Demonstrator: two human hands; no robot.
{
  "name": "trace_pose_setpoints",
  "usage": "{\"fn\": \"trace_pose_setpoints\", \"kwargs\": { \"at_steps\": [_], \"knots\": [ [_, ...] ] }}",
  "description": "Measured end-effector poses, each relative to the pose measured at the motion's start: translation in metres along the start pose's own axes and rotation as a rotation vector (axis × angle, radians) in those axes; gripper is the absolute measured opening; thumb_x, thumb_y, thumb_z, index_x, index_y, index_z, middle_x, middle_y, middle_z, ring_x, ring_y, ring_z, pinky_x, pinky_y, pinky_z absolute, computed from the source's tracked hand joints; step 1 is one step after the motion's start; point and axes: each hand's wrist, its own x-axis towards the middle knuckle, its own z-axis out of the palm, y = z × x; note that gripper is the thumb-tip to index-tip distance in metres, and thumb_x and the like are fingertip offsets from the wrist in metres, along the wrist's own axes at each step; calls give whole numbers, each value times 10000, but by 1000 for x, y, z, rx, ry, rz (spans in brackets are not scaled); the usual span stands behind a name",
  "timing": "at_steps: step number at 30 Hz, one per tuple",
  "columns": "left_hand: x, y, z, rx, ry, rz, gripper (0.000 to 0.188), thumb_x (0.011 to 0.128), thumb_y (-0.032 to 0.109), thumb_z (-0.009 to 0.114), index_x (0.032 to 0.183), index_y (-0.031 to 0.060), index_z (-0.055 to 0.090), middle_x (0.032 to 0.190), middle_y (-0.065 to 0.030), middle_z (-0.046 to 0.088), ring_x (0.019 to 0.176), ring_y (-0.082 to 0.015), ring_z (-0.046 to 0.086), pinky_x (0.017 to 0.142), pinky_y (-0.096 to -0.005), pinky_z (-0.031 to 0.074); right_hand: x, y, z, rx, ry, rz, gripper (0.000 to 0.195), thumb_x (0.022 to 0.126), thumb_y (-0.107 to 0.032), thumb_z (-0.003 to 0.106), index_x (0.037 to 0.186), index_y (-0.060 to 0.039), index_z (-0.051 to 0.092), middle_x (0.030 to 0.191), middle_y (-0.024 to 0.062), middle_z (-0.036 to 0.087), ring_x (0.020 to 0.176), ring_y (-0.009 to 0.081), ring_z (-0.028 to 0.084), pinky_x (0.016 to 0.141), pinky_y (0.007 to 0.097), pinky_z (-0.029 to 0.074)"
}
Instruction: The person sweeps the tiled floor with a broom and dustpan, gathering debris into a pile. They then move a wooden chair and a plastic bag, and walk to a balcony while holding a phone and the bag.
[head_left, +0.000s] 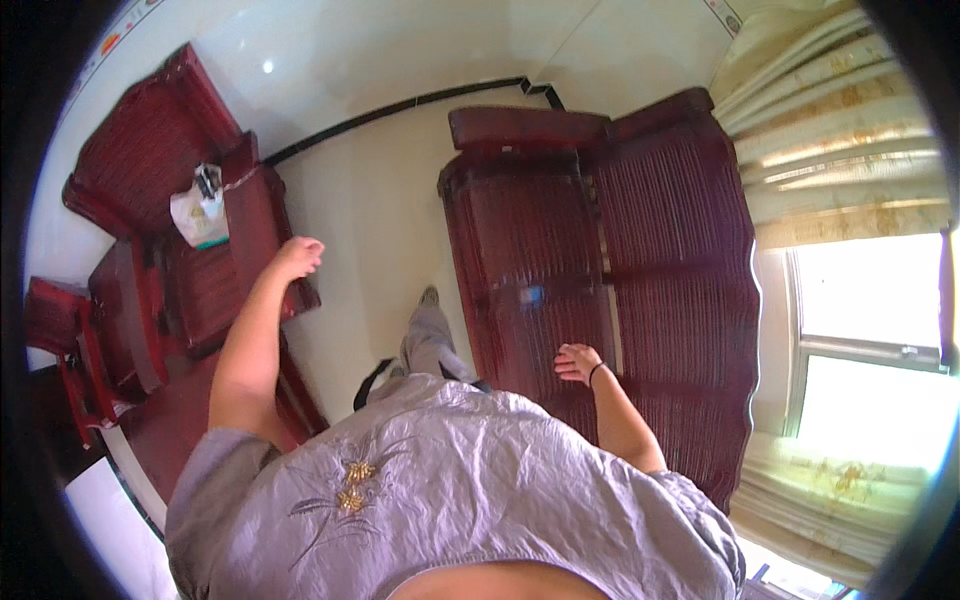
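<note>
My left hand (301, 257) is held out over the edge of a dark red wooden armchair (259, 217), with fingers slightly curled and nothing in it. On that chair sits a white plastic bag (197, 217) with a dark object at its top. My right hand (577, 364), with a dark band at the wrist, hangs above the slatted seat of a long red wooden bench (525, 225). Its fingers are spread and hold nothing. A small blue item (532, 295), blurred, lies on the bench seat near this hand.
Pale tiled floor (367, 210) runs between the armchair and the bench, where one of my feet (429, 297) shows. A low red table (180, 420) stands at the left. Patterned curtains (832, 142) and a bright window (870, 300) are behind the bench.
</note>
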Motion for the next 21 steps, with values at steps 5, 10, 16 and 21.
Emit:
{"fn": "trace_pose_setpoints", "kwargs": {
  "at_steps": [5,10,16,21],
  "knots": [
    [94,100,38,-275,-71,-25,318,901,295,528,1059,26,592,878,-90,641,701,-164,624,597,-285,514,44,-135,38,85,-84,-90,527,883,-410,534,1230,-27,427,1153,206,548,984,325,596,814,451,515],
    [192,158,61,-352,-195,-30,479,837,331,625,1196,30,529,1063,-142,604,934,-205,599,768,-331,501,103,-267,92,270,-179,-220,617,879,-394,550,1304,4,347,1215,216,499,1038,319,561,849,427,507],
    [354,195,85,-193,40,189,852,737,483,690,1363,25,337,1296,-202,462,1169,-285,482,986,-366,368,193,-373,136,489,-62,-423,644,867,-350,584,1339,4,327,1244,194,480,1108,297,512,906,400,477],
    [448,228,100,-371,-8,155,864,708,514,706,1338,23,378,1266,-192,492,1141,-267,503,974,-357,381,263,-415,151,749,133,-439,648,852,-413,589,1319,-25,364,1289,153,436,1156,281,458,946,413,408]
  ]
}}
